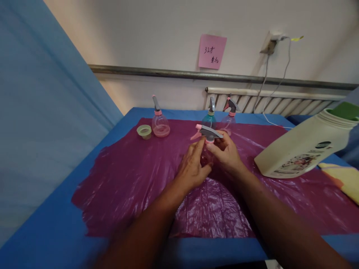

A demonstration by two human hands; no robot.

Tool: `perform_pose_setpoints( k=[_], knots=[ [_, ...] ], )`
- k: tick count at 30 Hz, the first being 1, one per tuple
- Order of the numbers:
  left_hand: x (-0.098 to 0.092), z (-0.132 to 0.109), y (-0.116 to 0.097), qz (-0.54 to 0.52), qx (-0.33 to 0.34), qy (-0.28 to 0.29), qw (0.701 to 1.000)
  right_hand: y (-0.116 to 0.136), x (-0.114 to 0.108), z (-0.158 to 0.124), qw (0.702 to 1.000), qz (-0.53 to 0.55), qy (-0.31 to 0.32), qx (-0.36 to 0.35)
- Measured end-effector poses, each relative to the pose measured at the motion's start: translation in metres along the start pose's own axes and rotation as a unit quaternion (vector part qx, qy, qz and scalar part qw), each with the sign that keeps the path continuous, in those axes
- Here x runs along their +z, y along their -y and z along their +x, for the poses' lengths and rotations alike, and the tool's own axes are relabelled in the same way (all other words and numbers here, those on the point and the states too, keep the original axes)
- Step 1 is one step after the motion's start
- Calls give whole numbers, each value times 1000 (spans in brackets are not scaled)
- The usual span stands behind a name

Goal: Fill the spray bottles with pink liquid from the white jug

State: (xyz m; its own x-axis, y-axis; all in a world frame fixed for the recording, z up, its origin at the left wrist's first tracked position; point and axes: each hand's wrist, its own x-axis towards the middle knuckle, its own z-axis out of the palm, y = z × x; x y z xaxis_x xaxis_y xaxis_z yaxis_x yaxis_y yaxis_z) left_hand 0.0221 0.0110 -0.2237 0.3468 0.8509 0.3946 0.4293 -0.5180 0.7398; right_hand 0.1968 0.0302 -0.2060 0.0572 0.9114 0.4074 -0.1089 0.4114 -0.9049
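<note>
A spray bottle (209, 132) with a grey and pink trigger head stands upright between my hands. My left hand (193, 162) is wrapped round its body, and my right hand (226, 154) holds the pink collar from the other side. Most of the bottle's body is hidden by my fingers. Behind them are a teal spray bottle (209, 120) and a clear one with a pink collar (230, 118). Farther left, another spray bottle (160, 126) contains some pink liquid. Beside it sits a small greenish cup (144, 130).
A large white jug (300, 147) with a green top leans at the right, near a yellow cloth (340, 179). Purple plastic sheeting (123, 179) covers the blue table (53, 228). A radiator (294, 104), a rail and cables run along the wall; a blue curtain (47, 101) hangs left.
</note>
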Motion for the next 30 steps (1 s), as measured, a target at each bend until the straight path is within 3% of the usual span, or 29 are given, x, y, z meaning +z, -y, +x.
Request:
perform_pose_setpoints(
  k=[4, 12, 18, 23, 30],
  knots=[
    [-1, 1, -1, 7, 3, 5, 1000, 9, -5, -2, 999, -23, 35, 7],
    [-3, 1, -4, 3, 3, 0, 1000, -4, 3, 3, 999, 3, -45, 26],
    [-2, 4, -1, 2, 33, 7, 999, 14, 0, -1, 999, -27, 45, -10],
    [-4, 3, -4, 1, 12, 2, 1000, 7, 2, 1, 999, -34, 0, 16],
    [-4, 3, -4, -4, 11, -4, 1000, 2, 6, 5, 999, -40, -8, 12]
  ],
)
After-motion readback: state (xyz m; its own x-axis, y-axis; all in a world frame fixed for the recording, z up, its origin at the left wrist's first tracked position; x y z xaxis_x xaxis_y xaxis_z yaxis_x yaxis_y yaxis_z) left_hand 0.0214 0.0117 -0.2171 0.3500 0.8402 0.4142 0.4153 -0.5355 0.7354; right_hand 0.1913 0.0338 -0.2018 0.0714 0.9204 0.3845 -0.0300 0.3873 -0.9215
